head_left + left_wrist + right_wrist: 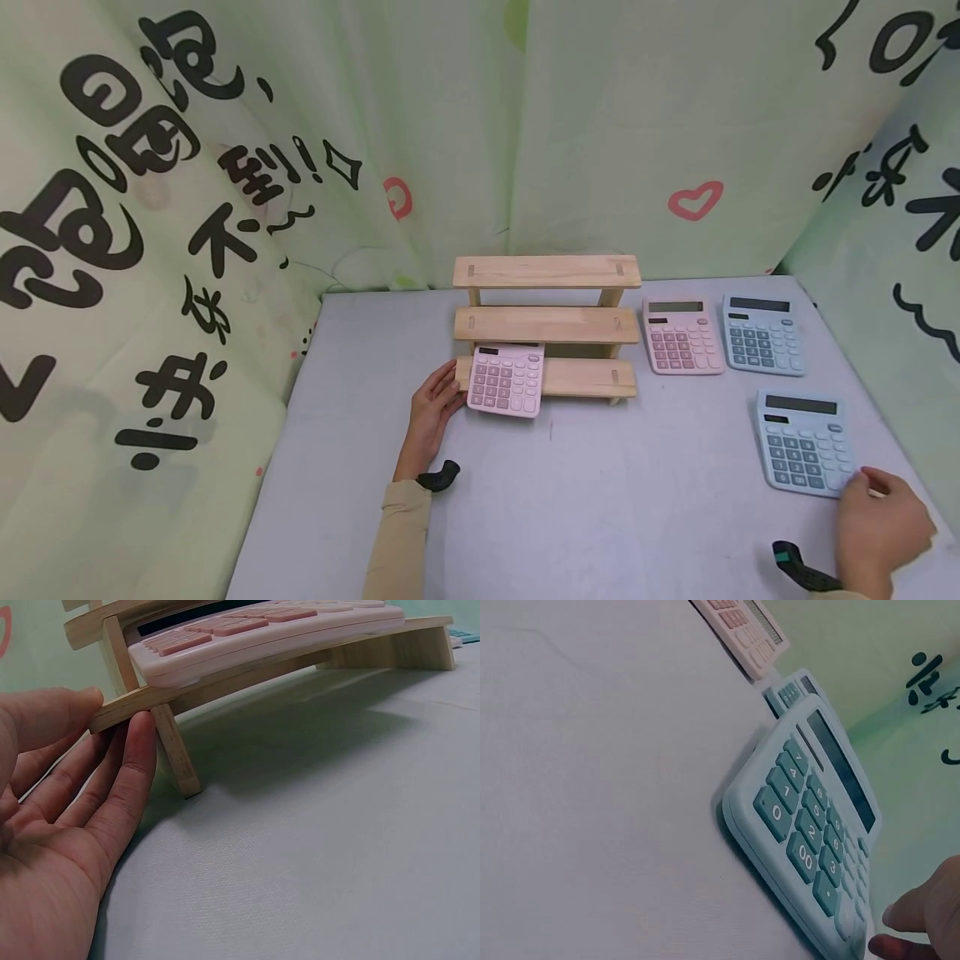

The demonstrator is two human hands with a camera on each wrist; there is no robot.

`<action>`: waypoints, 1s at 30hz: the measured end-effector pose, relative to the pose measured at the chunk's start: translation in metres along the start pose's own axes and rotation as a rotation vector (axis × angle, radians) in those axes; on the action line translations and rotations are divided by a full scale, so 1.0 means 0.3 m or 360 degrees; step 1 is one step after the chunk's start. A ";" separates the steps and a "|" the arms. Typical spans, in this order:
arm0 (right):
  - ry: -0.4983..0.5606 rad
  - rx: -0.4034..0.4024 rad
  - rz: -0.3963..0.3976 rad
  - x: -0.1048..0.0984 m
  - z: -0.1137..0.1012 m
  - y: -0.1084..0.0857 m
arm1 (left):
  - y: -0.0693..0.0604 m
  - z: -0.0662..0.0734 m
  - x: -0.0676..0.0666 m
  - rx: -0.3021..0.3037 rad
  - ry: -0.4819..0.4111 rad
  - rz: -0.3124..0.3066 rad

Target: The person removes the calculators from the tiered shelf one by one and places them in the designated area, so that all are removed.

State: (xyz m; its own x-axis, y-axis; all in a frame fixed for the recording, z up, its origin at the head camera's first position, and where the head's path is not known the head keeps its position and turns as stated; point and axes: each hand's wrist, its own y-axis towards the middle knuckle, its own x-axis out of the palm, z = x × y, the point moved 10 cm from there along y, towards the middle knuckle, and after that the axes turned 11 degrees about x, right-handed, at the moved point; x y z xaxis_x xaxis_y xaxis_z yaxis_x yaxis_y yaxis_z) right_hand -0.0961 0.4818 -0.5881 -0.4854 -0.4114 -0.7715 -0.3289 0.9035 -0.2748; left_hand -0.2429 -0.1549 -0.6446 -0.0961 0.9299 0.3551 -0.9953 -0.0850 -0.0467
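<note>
In the head view, my left hand (431,421) is at the left end of a three-tier wooden stand (588,377). The left wrist view shows the thumb on top of the lowest board (120,709) and fingers beneath, pinching its end. A pink calculator (507,381) leans on that lowest step, its front edge overhanging. Toward the right, a blue calculator (804,443) lies on the table. My right hand (885,521) is at its lower right corner, thumb and finger slightly apart beside the corner (845,930). No calculator shows between those fingertips.
Behind the near blue calculator lie another pink calculator (684,337) and another blue calculator (763,335), side by side right of the stand. A white cloth covers the table (600,508). Pale green curtains (600,125) with black writing surround its back and sides.
</note>
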 end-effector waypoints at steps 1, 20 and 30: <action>-0.0014 -0.0057 0.0020 -0.002 -0.012 -0.003 | 0.000 0.000 -0.001 -0.0001 -0.0002 0.0005; -0.0258 -0.0944 -0.0389 0.100 -0.180 -0.177 | -0.002 -0.003 0.001 -0.0010 -0.0013 -0.0001; -0.0244 -0.1166 -0.0567 0.186 -0.210 -0.310 | -0.002 -0.005 -0.001 -0.0008 -0.0004 -0.0002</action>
State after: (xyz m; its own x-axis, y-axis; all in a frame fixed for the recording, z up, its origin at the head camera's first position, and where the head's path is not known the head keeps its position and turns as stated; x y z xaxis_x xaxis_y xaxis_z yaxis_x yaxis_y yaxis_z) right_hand -0.1435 0.3671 -0.5694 -0.1537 -0.5893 -0.7932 -0.9123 0.3929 -0.1152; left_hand -0.2422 -0.1545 -0.6460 -0.0947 0.9291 0.3576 -0.9953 -0.0818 -0.0511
